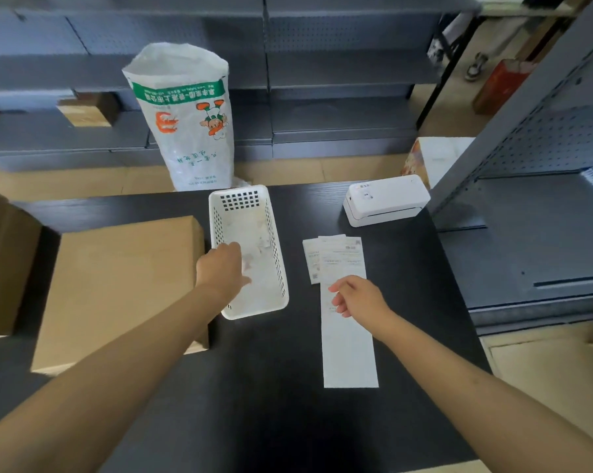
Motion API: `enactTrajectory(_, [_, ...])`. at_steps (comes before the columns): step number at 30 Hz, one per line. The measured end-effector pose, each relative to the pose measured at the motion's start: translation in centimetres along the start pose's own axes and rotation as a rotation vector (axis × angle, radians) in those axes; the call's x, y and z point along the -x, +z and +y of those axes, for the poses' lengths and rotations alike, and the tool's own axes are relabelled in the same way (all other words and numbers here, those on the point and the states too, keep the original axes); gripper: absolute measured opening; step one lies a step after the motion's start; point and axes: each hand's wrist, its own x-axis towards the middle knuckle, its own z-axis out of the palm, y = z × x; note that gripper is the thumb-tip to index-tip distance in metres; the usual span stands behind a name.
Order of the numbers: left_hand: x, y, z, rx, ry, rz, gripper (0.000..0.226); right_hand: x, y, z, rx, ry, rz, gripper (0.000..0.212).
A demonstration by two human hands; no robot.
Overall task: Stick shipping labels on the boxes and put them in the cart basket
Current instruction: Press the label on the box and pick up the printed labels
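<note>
- The left hand (pixel 221 268) reaches over the near left wall of the white plastic basket (pixel 277 213) on the black table (pixel 271 387); its fingers dip inside, over scraps of white paper (pixel 262 242) lying on the basket floor; the hand is blurred, and whether it has hold of anything cannot be told.
- The right hand (pixel 358 297) rests over the upper part of a long white label strip (pixel 351 353) that lies flat on the table, just right of the basket; the fingers are loosely curled with the tips down on the paper; whether any of it is pinched between them cannot be told.
- The strip runs from under the right hand toward the near table edge; its far end overlaps a few printed shipping labels (pixel 336 250) fanned out beyond the fingertips, between the hand and the white label printer (pixel 385 199) at the far right of the table.
- A large flat cardboard box (pixel 117 285) lies on the table touching or just beside the basket's left wall; the left forearm crosses its near right corner; another brown box (pixel 1 268) stands at the left edge of the view.
- Beyond the table a tall white woven sack (pixel 185 117) with green and orange print stands upright on the floor, its top open; behind it run grey metal shelves (pixel 339 80), one holding a small cardboard box (pixel 86 110).
</note>
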Motion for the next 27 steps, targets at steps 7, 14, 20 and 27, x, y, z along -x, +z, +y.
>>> enactTrajectory(7, [0.1,-0.1,-0.1,-0.043,0.127,0.017,0.028,-0.3,-0.9,1.0,0.033,-0.008,0.049,0.024])
enactTrajectory(14, [-0.3,-0.7,-0.1,0.016,0.086,-0.007,0.034,-0.1,-1.4,1.3,0.056,-0.007,0.077,0.025])
enactTrajectory(20, [0.6,-1.9,1.4,0.109,0.107,0.031,0.026,-0.2,-1.6,1.6,0.097,-0.02,0.069,0.022])
enactTrajectory(27, [2.6,-2.1,7.5,0.159,0.395,0.198,0.022,-0.9,-2.4,3.1,0.112,-0.032,0.074,0.014])
